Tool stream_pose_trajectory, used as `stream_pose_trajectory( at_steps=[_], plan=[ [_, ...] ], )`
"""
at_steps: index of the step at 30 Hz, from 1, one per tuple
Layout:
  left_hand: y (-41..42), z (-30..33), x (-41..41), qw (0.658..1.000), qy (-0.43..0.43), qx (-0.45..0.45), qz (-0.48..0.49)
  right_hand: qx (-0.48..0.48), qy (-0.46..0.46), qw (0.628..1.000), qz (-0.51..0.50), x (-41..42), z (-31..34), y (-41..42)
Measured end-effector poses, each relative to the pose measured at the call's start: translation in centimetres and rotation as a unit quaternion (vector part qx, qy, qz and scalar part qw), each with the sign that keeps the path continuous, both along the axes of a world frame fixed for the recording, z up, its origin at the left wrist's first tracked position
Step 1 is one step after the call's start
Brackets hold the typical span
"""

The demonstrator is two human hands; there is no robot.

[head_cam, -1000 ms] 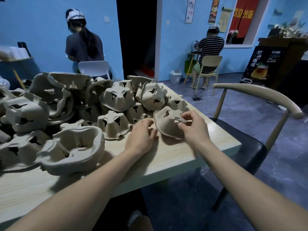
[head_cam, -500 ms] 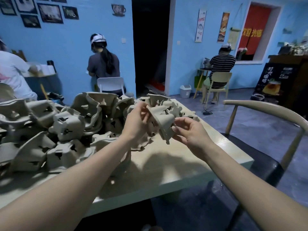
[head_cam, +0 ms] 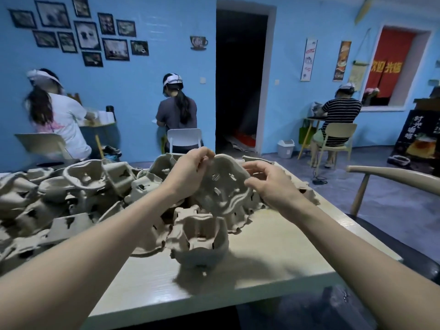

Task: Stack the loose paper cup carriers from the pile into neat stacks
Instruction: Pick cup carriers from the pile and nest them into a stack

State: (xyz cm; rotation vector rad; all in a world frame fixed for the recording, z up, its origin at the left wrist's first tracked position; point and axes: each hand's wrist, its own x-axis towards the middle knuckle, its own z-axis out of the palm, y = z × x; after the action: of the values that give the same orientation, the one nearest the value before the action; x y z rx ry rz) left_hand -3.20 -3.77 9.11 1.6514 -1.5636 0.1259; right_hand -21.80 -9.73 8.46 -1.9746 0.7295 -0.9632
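Centrally, a pale wood-grain table (head_cam: 273, 253) carries the stock; its near edge and right-hand edge are both in view, meeting at a corner at lower right, and a bare strip of tabletop runs along those two edges. Beyond the right edge: dark floor, and the curved wooden back of a chair (head_cam: 392, 175) standing near the table's right side. Pile of loose paper cup carriers (head_cam: 71, 198): grey-brown moulded pulp, jumbled at all angles, covering the left and far parts of the table and running out of view at the left. One separate carrier (head_cam: 202, 244) stands on the bare tabletop at the near edge of the pile, cup wells facing up. Held carrier (head_cam: 223, 189): raised above the table in front of the pile, tilted on edge with its hollow side toward the camera. Left hand (head_cam: 188, 172): fingers curled, pinching the top left rim of the held carrier. Right hand (head_cam: 269, 182): fingers bent, thumb and fingertips on the right rim of the same carrier. Both forearms reach in from the near side over the table. Background: blue walls, a dark doorway (head_cam: 240, 79), three people seated with backs turned at other tables.
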Motion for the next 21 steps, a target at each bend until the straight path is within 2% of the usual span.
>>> stream_pose_trajectory(
  at_steps=[4,7,11,15,18,21],
  plan=[
    [1.2,0.3,0.9,0.999,-0.029,0.015,0.003,-0.063,0.050,0.997,-0.005,2.0,0.5,1.1],
    [2.2,0.0,1.5,1.000,-0.024,0.012,-0.001,-0.052,0.078,0.995,-0.032,3.1,0.0,1.4],
    [3.8,-1.7,2.2,0.996,0.008,0.066,0.058,0.113,0.044,0.992,-0.035,3.7,-0.9,2.1],
    [5.5,-3.9,3.1,0.974,0.093,0.176,0.106,0.284,0.006,0.958,-0.036,3.5,-2.1,2.9],
    [6.3,-4.7,3.5,0.962,0.182,0.191,0.074,0.344,0.011,0.938,-0.041,3.7,-3.3,3.2],
    [6.6,-5.2,3.6,0.952,0.227,0.191,0.076,0.357,0.021,0.933,-0.046,3.8,-4.1,3.5]
  ],
)
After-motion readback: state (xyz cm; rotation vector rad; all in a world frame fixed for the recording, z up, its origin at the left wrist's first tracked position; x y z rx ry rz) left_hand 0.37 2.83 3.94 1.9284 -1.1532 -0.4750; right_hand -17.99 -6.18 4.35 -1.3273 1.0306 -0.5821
